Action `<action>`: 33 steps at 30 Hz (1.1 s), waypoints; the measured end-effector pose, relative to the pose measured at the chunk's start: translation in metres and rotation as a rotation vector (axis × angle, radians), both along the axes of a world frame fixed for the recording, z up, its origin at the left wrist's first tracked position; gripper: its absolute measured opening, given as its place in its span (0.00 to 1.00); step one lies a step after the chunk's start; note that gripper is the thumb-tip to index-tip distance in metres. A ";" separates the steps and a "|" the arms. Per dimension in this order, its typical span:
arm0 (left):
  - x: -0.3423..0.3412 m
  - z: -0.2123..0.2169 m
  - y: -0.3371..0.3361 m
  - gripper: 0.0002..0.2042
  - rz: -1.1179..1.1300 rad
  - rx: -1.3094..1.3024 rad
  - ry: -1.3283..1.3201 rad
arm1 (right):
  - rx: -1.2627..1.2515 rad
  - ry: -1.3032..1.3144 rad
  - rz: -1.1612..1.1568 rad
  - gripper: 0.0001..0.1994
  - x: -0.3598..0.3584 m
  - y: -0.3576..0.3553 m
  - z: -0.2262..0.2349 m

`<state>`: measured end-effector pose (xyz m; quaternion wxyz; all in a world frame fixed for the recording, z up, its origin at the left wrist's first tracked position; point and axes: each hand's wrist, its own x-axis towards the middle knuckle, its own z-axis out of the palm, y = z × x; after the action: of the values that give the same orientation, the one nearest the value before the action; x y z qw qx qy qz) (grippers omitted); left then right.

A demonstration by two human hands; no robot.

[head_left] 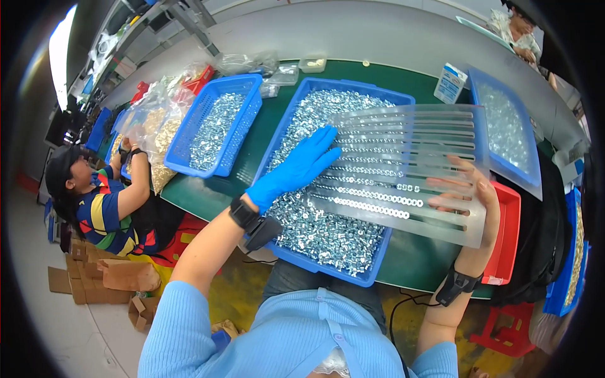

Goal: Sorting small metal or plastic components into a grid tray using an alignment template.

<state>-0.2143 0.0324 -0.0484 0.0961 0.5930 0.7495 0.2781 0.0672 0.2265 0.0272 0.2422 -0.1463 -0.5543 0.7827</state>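
Note:
My left hand [299, 165], in a blue glove, lies with its fingers stretched out over the left part of a clear slotted plastic plate [441, 228]. My bare right hand [485, 189] grips the plate's right end, some fingers showing through it from below. Small silvery ring-shaped metal parts [372, 206] lie in rows along the slots, densest toward the left and middle. The plate is held over a large blue tray [263, 162] full of loose metal parts [321, 236] of the same look. Whether the left fingertips touch the rings cannot be made out.
Left of the tray stands a blue perforated basket [241, 140] of metal parts. A red bin [504, 242], a small carton [450, 83] and a plastic-covered blue tray [504, 120] are on the right. A co-worker [104, 201] handles bagged beige pieces [165, 142] at the left.

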 end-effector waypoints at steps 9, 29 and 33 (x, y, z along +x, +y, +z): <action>0.024 0.006 -0.040 0.23 0.054 -0.085 0.195 | 0.038 -0.015 -0.112 0.31 0.002 0.003 0.012; 0.035 0.039 0.005 0.11 0.563 0.212 -1.081 | 0.047 0.052 -0.174 0.31 -0.010 -0.016 -0.002; 0.069 0.064 0.058 0.11 0.506 0.400 -1.342 | 0.079 0.032 -0.187 0.32 -0.014 -0.018 -0.002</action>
<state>-0.1451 0.0906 0.0157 0.3562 0.1112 0.5785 0.7253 0.0530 0.2083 0.0256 0.3284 -0.1753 -0.5647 0.7365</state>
